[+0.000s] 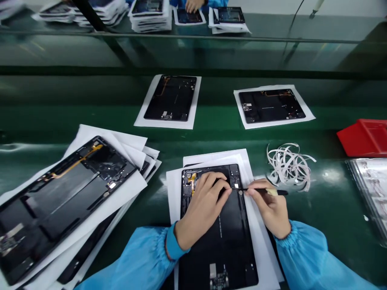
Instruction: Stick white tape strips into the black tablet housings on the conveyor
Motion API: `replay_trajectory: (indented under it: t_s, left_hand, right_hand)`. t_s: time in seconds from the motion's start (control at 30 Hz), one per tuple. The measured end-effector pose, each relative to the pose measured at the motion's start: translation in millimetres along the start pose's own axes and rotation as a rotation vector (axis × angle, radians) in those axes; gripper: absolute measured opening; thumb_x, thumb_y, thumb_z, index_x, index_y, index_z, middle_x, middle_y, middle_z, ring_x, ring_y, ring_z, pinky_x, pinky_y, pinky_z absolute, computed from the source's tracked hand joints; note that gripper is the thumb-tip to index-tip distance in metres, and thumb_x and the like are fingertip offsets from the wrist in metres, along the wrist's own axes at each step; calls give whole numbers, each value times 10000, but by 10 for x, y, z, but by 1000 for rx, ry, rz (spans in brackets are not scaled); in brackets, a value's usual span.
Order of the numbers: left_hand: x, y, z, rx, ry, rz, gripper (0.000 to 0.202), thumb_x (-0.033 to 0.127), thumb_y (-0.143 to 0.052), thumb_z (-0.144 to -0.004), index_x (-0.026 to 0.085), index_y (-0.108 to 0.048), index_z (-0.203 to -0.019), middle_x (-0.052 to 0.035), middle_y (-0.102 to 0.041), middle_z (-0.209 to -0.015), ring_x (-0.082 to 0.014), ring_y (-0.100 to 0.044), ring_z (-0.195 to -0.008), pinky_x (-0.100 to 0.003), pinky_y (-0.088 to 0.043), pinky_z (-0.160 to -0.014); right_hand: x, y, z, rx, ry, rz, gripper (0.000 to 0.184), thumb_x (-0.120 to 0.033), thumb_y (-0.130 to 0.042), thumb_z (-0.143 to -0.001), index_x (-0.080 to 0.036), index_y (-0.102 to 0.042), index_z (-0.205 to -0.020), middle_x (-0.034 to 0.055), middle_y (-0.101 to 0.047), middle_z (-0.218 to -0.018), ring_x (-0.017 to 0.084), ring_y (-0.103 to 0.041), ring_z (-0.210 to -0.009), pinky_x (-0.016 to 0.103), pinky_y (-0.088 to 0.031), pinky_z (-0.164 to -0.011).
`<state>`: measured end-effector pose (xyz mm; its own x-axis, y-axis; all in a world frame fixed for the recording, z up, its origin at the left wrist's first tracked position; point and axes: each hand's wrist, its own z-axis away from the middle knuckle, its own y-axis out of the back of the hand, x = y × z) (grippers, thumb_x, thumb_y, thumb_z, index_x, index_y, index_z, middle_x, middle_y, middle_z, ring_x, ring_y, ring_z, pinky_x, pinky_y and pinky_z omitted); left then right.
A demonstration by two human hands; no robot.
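In front of me a black tablet back housing (229, 241) lies on white paper sheets (266, 257), with small circuit parts and an orange flex cable along its upper left. My left hand (204, 205) rests over its upper half, the thumb and forefinger brought together near the right edge; whatever they pinch is too small to make out. From the right, my right hand (270, 207) grips slim black tweezers (282, 193) almost level, their tip meeting my left fingertips. A pale yellow cover shows on one right finger.
Stacked housings with paper (75, 193) stand at left. Two more housings (172, 98) (272, 105) lie farther back. Curled white strips (288, 165), a red bin (364, 137) and a clear tray (370, 181) are at right. Beyond a ledge, another person's hand (193, 5) touches a housing.
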<state>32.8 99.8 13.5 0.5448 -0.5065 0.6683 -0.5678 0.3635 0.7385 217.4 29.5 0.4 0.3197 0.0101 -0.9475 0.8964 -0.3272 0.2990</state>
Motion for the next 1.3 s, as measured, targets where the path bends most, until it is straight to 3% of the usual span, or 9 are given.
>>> replay_trajectory:
  t_s: [0.33,0.63,0.77,1.3]
  left_hand:
    - [68,3,-63,18,73,-12,98,135,-614,-898,219,-608,-848,-35,-596,-1071,-238,-526,-1023,-417,-441,-898]
    - [57,8,-94,40,92,24,116,127,-653,-852,231,-644,-800,-28,-613,-1044,-243,-543,-1006,-417,-442,-874]
    - [48,6,-93,40,95,24,120,115,-663,-844,220,-646,-787,-29,-616,-1045,-242,-539,-1015,-415,-428,-887]
    - [79,35,-100,-11,160,58,103,107,-651,-864,204,-623,-845,-17,-592,-1034,-234,-510,-1027,-405,-377,-894]
  right_hand:
    - [-53,-3,-14,150,16,57,146,-323,-684,-872,-211,-717,-786,42,-715,-774,192,-697,-755,302,-584,-659]
    - [-38,-22,-55,-11,19,53,62,-243,-709,-858,-214,-755,-828,36,-770,-812,195,-726,-768,316,-599,-726]
    - [-59,8,-57,-57,82,49,63,-206,-691,-873,-216,-751,-854,40,-775,-842,194,-728,-799,323,-597,-749]
    - [19,56,17,6,74,-42,128,-122,-693,-857,-236,-732,-901,15,-769,-898,172,-726,-844,282,-587,-734]
